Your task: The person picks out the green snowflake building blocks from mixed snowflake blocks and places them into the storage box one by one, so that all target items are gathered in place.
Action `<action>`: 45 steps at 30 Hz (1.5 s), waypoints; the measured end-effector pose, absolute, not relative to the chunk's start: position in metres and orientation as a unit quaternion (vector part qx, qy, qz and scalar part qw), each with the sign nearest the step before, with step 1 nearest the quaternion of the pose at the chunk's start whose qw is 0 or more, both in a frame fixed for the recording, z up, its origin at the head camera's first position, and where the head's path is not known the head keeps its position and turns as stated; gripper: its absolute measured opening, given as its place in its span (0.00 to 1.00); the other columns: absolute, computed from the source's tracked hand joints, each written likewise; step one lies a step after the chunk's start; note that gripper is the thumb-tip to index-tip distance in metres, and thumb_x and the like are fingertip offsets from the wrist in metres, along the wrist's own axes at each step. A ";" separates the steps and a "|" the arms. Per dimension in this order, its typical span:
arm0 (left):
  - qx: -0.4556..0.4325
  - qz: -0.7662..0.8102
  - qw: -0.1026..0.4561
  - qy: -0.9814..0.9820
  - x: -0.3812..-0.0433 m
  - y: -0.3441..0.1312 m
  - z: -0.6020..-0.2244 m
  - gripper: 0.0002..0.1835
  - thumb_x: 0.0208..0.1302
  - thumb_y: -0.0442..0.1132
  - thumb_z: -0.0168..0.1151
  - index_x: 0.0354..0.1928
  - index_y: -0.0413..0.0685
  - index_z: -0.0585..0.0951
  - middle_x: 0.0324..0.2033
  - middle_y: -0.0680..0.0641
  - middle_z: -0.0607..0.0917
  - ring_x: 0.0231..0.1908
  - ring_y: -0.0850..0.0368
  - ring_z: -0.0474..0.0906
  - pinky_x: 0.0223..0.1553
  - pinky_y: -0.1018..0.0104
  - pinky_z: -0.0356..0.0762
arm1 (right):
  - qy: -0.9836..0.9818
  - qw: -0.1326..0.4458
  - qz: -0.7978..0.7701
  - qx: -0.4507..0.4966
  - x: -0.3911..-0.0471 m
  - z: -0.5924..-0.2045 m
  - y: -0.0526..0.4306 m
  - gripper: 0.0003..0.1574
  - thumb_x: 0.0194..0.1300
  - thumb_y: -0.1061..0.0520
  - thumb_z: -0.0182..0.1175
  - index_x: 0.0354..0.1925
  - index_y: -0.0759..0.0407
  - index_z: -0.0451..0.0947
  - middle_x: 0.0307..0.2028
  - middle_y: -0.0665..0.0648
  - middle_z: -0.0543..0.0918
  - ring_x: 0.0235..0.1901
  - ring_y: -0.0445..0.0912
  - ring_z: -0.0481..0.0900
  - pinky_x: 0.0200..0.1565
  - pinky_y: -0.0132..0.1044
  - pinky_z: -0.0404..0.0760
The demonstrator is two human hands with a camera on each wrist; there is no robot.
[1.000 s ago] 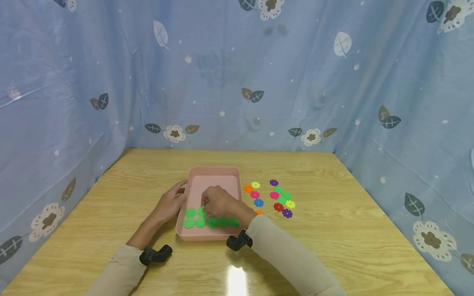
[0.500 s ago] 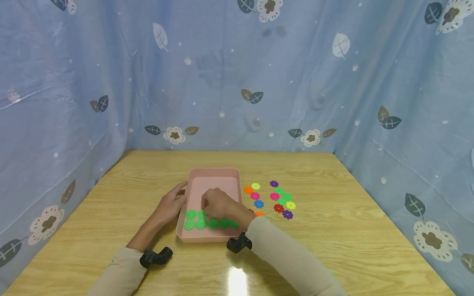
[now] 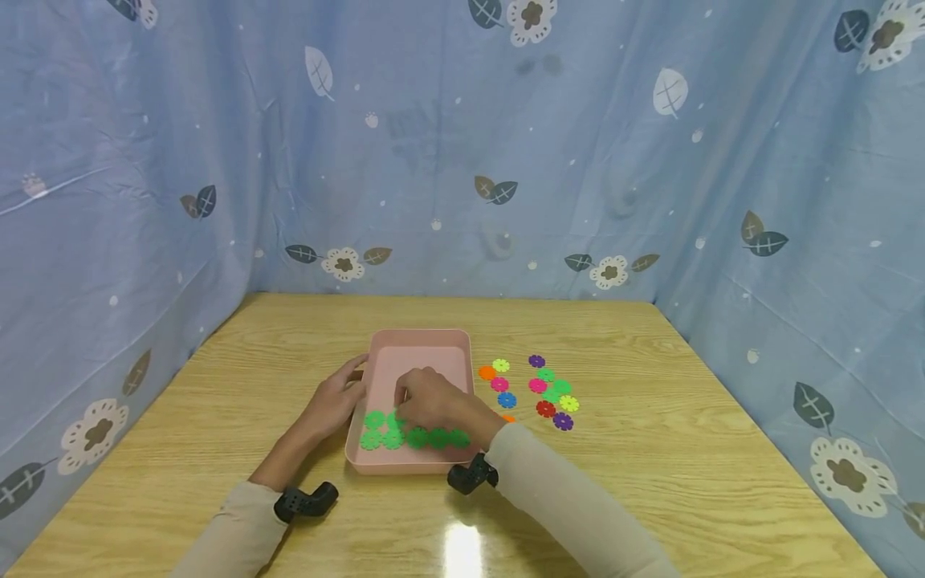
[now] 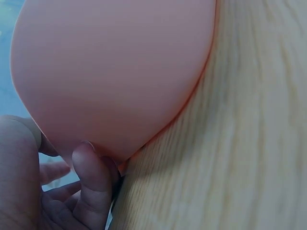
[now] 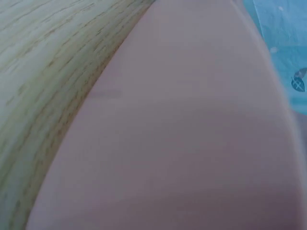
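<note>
Tray [image 3: 422,353]: holding green discs [image 3: 371,439]
Left hand [image 3: 328,405]: resting loose fingers against tray
Right hand [image 3: 432,398]: bending over discs; pinch hidden, can't tell

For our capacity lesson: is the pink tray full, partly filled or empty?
Partly filled: the pink tray has green discs at its near end, bare floor beyond.

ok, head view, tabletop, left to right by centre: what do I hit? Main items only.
Left hand → pink tray → far orange disc → blue disc → red disc → rightmost yellow disc.
</note>
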State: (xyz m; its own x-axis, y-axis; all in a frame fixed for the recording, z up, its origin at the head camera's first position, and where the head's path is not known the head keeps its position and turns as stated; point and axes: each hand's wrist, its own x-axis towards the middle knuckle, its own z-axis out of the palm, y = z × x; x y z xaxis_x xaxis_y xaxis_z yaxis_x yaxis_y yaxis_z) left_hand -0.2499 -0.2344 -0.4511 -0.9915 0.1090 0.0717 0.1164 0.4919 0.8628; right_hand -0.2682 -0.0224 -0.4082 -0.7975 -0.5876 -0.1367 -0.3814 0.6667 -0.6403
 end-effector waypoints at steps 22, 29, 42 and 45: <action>-0.065 -0.498 0.009 -0.865 -0.251 -0.236 -0.452 0.34 0.73 0.41 0.44 0.80 0.50 0.56 0.69 0.32 0.70 0.64 0.34 0.74 0.63 0.39 0.70 | 0.898 0.043 -0.279 -0.337 -0.288 -0.388 0.012 0.05 0.67 0.63 0.64 0.41 0.61 0.84 0.39 0.54 0.85 0.39 0.45 0.79 0.47 0.38 0.79; -0.067 -0.500 0.007 -0.864 -0.249 -0.237 -0.452 0.34 0.73 0.41 0.43 0.80 0.50 0.55 0.69 0.32 0.70 0.64 0.34 0.74 0.62 0.40 0.72 | 0.895 0.017 -0.314 -0.317 -0.298 -0.384 0.033 0.03 0.67 0.64 0.62 0.38 0.61 0.83 0.36 0.54 0.82 0.35 0.46 0.77 0.42 0.39 0.79; -0.072 -0.505 -0.002 -0.860 -0.247 -0.236 -0.450 0.34 0.74 0.41 0.44 0.80 0.49 0.55 0.69 0.32 0.70 0.60 0.33 0.76 0.56 0.43 0.78 | 0.906 -0.005 -0.311 -0.287 -0.305 -0.380 0.062 0.05 0.69 0.63 0.60 0.37 0.59 0.83 0.30 0.52 0.82 0.30 0.45 0.75 0.38 0.38 0.78; -0.073 -0.504 0.001 -0.861 -0.249 -0.235 -0.450 0.34 0.74 0.41 0.44 0.80 0.49 0.55 0.69 0.32 0.70 0.60 0.33 0.77 0.56 0.42 0.78 | 0.905 -0.010 -0.314 -0.285 -0.307 -0.380 0.070 0.05 0.69 0.63 0.60 0.36 0.60 0.83 0.27 0.51 0.80 0.27 0.45 0.72 0.35 0.37 0.76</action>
State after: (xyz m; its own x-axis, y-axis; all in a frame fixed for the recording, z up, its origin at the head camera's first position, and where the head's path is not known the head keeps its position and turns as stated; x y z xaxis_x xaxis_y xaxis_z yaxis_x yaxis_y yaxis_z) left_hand -0.2494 -0.2353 -0.4505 -0.9893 0.1250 0.0758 0.1273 0.4820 0.8669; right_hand -0.3075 0.0697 -0.3802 -0.8369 -0.5109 0.1966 -0.5229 0.6399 -0.5631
